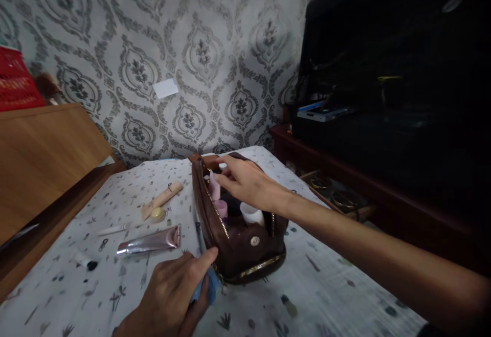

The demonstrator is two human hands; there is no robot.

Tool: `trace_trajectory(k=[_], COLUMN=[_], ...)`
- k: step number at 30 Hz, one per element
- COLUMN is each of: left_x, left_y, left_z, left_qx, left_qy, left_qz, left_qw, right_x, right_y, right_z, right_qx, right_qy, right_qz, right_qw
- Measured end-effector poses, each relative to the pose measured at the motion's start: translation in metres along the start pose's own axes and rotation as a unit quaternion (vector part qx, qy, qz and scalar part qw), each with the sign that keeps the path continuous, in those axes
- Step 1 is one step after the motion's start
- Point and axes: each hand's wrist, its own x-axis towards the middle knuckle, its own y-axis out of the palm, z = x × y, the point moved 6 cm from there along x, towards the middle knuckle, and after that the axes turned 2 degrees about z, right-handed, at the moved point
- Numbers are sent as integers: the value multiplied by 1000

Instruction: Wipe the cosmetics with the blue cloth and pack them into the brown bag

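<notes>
A brown toiletry bag (245, 255) with gold zips stands unzipped on the patterned sheet. My right hand (245, 176) reaches over its far part, fingers curled down inside around something I cannot make out; a small white cap (223, 166) shows beside the fingertips. Near my thumb a pale pink tube (215, 187) stands upright, with a pink container (221, 208) below it. A white container (252, 214) sits nearer the front of the bag. My left hand (172, 286) is closed on a blue cloth (210, 287), its index finger against the bag's left side.
Left of the bag lie a beige tube (162, 200), a small yellowish jar (157, 214), a shiny pink tube (149, 241), a thin white tube (112, 229) and a black-and-white item (85, 261). A wooden panel (49, 158) borders the left; a dark cabinet (326, 173) stands right.
</notes>
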Motion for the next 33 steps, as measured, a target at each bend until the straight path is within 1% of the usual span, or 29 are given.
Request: trace_trajectory(k=[2, 4, 6, 7, 8, 10, 11, 13, 15, 16, 18, 20, 21, 23, 25, 26, 27, 30, 33], left_x=[-7, -13, -20, -25, -30, -43, -52, -70, -86, -91, -96, -95, -94, -93, -96, -100, -105, -126, -148], left_y=[-3, -6, -8, -8, -8, -5, -3, 3, 8, 11, 13, 14, 13, 12, 8, 3, -3, -28, -48], left_z=[4, 13, 28, 38, 49, 73, 85, 106, 120, 123, 124, 123, 123, 125, 134, 141, 149, 179, 204], left_qx=[5, 3, 4, 5, 5, -11, -22, -45, -72, -88, -107, -113, -110, -92, -52, -29, -6, 66, 118], left_qy=[-8, -14, -28, -42, -58, -114, -156, -256, -339, -359, -372, -365, -360, -350, -356, -367, -383, -456, -518], left_qz=[4, 13, 14, 13, 9, 17, 19, 28, 27, 26, 24, 26, 30, 43, 50, 47, 39, -16, -61], left_qw=[1000, 1000, 999, 999, 998, 993, 987, 965, 938, 929, 922, 924, 926, 931, 932, 929, 923, 887, 845], right_x=[-6, -17, -34, -44, -54, -73, -81, -92, -95, -93, -82, -66, -58, -44, -37, -35, -36, -43, -51], right_y=[-11, -19, -18, -14, -6, 22, 39, 75, 110, 126, 155, 179, 192, 215, 233, 240, 244, 252, 255], right_z=[2, 10, 24, 33, 42, 59, 65, 70, 67, 64, 58, 50, 47, 42, 42, 43, 45, 48, 51], right_qx=[31, 59, 84, 97, 108, 120, 120, 120, 132, 141, 173, 241, 289, 382, 443, 458, 463, 430, 387], right_qy=[-16, -42, -82, -107, -137, -192, -207, -209, -176, -159, -110, -40, -2, 76, 112, 116, 112, 83, 45], right_qz=[-45, -81, -95, -92, -77, -19, 11, 61, 98, 107, 124, 121, 124, 122, 111, 99, 85, 61, 71], right_qw=[998, 994, 989, 985, 982, 974, 971, 969, 971, 971, 971, 962, 949, 913, 882, 876, 875, 897, 918])
